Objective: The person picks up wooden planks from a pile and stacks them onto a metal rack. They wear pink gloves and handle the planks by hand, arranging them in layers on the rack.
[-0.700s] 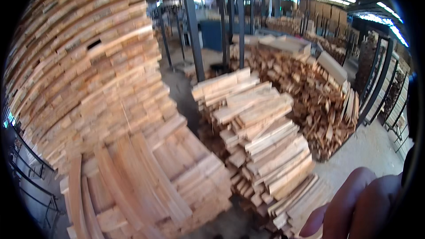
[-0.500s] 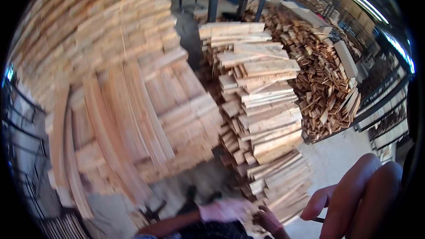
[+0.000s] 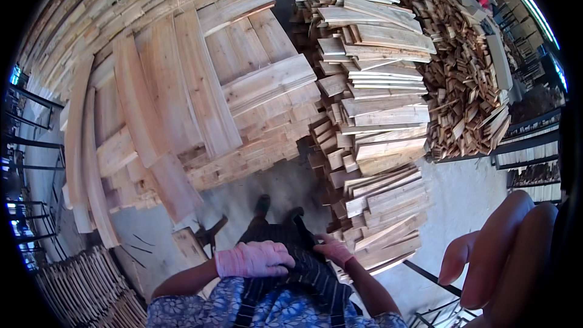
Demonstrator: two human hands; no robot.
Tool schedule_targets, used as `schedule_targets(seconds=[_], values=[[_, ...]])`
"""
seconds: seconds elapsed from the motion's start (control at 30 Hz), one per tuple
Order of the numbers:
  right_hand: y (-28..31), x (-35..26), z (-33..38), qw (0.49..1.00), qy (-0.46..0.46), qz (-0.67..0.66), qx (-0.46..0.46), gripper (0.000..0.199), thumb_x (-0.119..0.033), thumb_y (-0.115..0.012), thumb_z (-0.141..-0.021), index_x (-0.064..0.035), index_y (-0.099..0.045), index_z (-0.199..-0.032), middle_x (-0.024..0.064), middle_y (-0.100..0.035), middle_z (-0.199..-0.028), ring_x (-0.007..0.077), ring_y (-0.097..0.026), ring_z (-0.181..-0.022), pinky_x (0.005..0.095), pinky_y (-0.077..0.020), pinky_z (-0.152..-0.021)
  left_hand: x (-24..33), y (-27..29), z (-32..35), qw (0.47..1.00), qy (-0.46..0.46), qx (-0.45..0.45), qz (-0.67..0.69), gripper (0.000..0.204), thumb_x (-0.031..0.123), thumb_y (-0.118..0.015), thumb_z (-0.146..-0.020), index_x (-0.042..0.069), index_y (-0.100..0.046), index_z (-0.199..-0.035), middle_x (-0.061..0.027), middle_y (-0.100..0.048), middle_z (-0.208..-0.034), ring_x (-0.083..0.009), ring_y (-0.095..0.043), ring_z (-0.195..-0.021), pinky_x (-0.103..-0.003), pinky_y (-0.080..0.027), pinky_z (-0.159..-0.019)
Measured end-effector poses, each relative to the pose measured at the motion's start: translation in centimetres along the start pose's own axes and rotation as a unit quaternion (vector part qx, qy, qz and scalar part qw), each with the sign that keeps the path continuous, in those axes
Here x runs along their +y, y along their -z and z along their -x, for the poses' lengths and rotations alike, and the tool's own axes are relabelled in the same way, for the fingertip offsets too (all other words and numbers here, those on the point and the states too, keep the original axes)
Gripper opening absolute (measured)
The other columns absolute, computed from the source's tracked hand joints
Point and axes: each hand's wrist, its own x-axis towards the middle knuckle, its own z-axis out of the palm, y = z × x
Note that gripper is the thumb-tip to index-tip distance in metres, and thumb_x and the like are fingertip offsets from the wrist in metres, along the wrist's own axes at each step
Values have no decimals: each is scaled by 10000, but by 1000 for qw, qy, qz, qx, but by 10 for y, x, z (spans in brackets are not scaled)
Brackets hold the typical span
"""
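My left hand, in a pink glove, lies over the front of my dark striped apron, its fingers stretched out flat. My right hand, also with pink on it, is at the apron's right side, fingers loosely extended toward the cloth. I see no board in either hand. Ahead on the left, long planks lie across a broad stack of boards. Nearer my right hand stands a tall pile of short boards, some edges jutting out unevenly.
Another person's bare hand looms large at the right edge. A heap of small wood offcuts lies beyond the short boards. Bundled slats are at lower left. Grey concrete floor shows between the stacks; dark metal racks line the left.
The view has tilted down, so the stacks sit higher and more of my apron shows. My left hand has moved from a blurred reach near my right hand to the apron.
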Motion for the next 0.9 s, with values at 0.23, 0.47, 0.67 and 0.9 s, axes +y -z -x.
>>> schedule_targets(seconds=[0.23,0.47,0.67,0.9], values=[[7,-42,-7,989,-98,-20,-107,619,-339,-776,-859,-21,-614,-1364,207,-626,-1338,322,-625,-1236,393,-523,-993,1,3,13,999,34,-25,8,381,357,-597,-1009,92,-635,-1280,-142,-638,-1198,-333,-628,-1149,-413,-513,-1016],[3,-23,-27,998,30,-54,31,510,-159,-696,-869,-18,-612,-1352,135,-703,-1077,251,-682,-1007,335,-544,-908,13,10,0,1000,28,-9,-9,336,338,-598,-1001,91,-649,-1223,-146,-641,-1126,-334,-653,-1072,-423,-526,-960],[44,-97,9,889,38,-456,13,465,-125,-700,-933,-84,-567,-1377,22,-655,-1091,108,-591,-771,241,-495,-648,26,13,-1,993,93,-46,-52,352,344,-567,-1011,124,-627,-1279,-143,-624,-1175,-345,-657,-1072,-437,-538,-947],[68,-181,73,868,152,-458,-119,439,-114,-739,-916,-44,-625,-1334,18,-645,-1144,118,-608,-1024,271,-489,-927,27,9,-13,987,114,14,-115,289,272,-598,-932,133,-685,-1169,-122,-682,-1043,-352,-699,-934,-453,-576,-853]])
